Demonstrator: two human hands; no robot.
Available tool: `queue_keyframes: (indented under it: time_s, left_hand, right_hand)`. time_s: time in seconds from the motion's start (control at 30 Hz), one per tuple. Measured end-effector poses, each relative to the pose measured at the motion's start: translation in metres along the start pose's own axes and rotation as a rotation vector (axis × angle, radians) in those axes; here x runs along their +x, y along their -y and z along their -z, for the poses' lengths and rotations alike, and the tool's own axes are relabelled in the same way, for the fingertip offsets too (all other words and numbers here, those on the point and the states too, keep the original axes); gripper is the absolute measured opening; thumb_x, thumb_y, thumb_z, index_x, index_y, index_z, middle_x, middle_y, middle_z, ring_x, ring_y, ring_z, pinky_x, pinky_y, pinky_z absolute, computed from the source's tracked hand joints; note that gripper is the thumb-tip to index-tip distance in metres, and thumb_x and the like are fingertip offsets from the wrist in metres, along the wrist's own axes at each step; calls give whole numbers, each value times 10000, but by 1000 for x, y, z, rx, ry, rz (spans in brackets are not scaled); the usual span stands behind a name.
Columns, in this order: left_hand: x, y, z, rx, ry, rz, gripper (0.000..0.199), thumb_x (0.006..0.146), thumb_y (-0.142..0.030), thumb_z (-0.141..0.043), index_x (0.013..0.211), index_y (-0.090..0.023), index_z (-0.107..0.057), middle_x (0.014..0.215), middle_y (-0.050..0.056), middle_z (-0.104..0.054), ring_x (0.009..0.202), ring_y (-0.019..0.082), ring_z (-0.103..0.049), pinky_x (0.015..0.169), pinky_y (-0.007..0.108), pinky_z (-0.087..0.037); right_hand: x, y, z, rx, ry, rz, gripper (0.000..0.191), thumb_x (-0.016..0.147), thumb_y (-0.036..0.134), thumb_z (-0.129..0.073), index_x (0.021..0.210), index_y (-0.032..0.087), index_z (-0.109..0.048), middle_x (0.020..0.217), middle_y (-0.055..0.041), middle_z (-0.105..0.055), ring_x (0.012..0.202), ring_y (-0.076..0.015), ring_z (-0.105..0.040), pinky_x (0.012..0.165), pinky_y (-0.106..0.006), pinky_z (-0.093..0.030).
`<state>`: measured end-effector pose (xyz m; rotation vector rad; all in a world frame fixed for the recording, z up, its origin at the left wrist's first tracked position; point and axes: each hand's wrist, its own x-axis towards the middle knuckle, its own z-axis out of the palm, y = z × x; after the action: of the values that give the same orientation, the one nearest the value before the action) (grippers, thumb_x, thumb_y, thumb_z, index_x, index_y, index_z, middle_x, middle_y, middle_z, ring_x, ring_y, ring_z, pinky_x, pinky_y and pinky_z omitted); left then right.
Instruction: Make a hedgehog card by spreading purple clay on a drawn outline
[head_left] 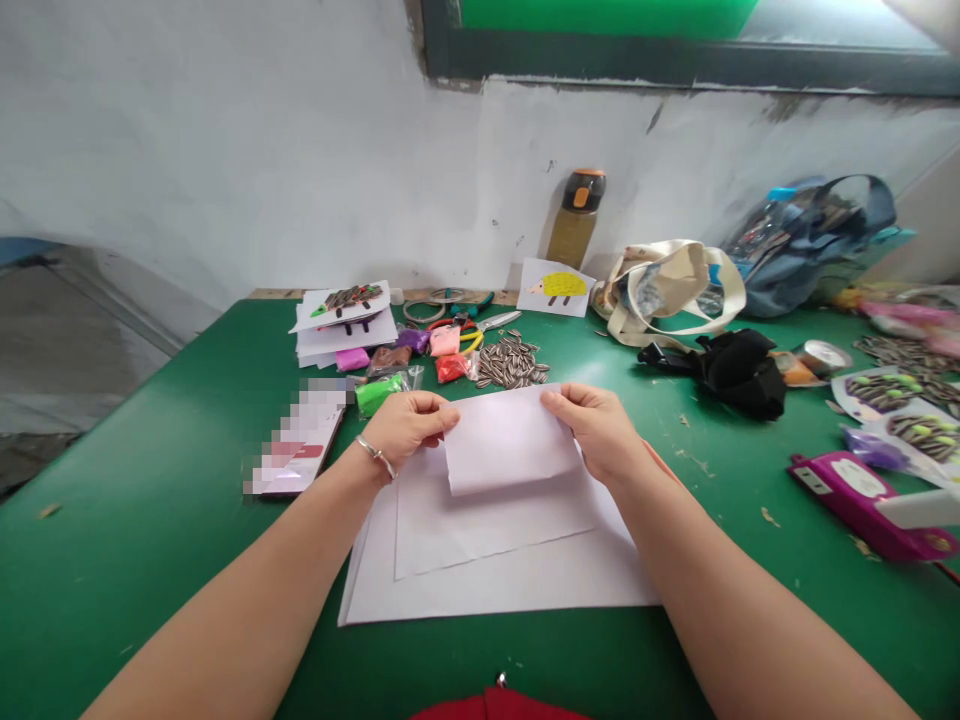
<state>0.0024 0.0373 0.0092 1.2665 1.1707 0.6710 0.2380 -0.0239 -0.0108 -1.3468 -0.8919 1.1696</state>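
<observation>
A small sheet of white paper is held up over the table by both hands. My left hand is closed on its left edge, thumb on top; a silver bangle circles that wrist. On the other side my right hand pinches the upper right corner. Below them lies a stack of larger white paper sheets, with a smaller cut piece on top. Just beyond the held paper is a pile of striped sunflower seeds. Bags of coloured clay lie nearest my left hand.
On the green table lie a phone, scissors, pliers, and hedgehog pictures. A yellow hedgehog drawing leans by a bottle. Rightward are a cream bag, a black cloth item and a magenta device.
</observation>
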Motion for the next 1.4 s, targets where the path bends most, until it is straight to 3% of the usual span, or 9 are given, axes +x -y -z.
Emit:
queue_keyframes:
  time_s: [0.27,0.37,0.5,0.73,0.87,1.0,1.13,1.27,1.4]
  left_hand:
    - [-8,-13,1,282,-36,-155,329,634,-470,-746,789,-180,-741,770,23,-703,699,147,-594,628,234,-456]
    - [-15,-18,-4,331,99,-103,306,653,-463,-727,792,-192,-757,810,29,-730,732,174,-628,631,235,-470]
    - [-20,-19,-11,386,230,-48,270,659,-436,-695,650,-168,-733,659,21,-683,592,147,-578,520,213,-417]
    - [-14,-14,-6,280,58,-61,310,595,-451,-715,682,-154,-737,630,25,-670,534,135,-542,488,220,-399]
    - [-11,-14,1,270,-64,-70,351,572,-469,-719,698,-142,-737,619,32,-664,519,138,-532,478,232,-406]
    - [-11,-14,2,291,-98,-102,349,594,-470,-702,695,-137,-730,596,26,-639,512,133,-515,464,229,-390]
    - [-12,-12,-3,293,-100,-168,329,629,-462,-695,661,-135,-714,587,20,-618,511,122,-491,443,216,-362]
    - [-10,-7,-5,238,-156,-205,342,649,-474,-707,691,-135,-716,619,20,-627,532,123,-501,457,215,-377]
    - [-8,-4,-5,148,-227,-194,383,645,-504,-726,743,-133,-724,668,33,-653,557,135,-535,483,226,-410]
  right_hand:
    - [-5,3,-4,-202,69,83,299,725,449,-684,650,170,-604,533,51,-443,495,-87,-356,468,-236,-250]
    - [-9,3,-8,-287,148,126,299,754,440,-661,640,172,-595,561,42,-456,542,-100,-397,488,-234,-275]
    - [-13,4,-11,-302,222,116,291,775,443,-657,681,169,-629,607,32,-504,575,-105,-436,511,-231,-317]
    - [-13,7,-8,-116,392,-107,385,721,520,-714,705,138,-678,681,-24,-633,625,-137,-554,584,-263,-420]
    - [-10,9,-3,-133,412,-207,410,659,539,-746,689,134,-686,672,-43,-654,617,-154,-601,613,-291,-470]
    - [-8,12,1,-197,396,-175,400,684,536,-724,653,143,-658,604,-29,-631,545,-125,-572,576,-275,-453]
    - [-7,14,2,-253,278,-96,371,700,494,-720,580,166,-595,513,6,-569,479,-96,-486,493,-245,-366]
    - [-7,12,-2,-62,163,-51,388,688,461,-755,537,173,-545,475,37,-504,455,-75,-418,474,-238,-308]
    - [-12,4,-14,126,220,-129,397,705,481,-753,567,161,-563,564,4,-580,471,-78,-449,487,-241,-313]
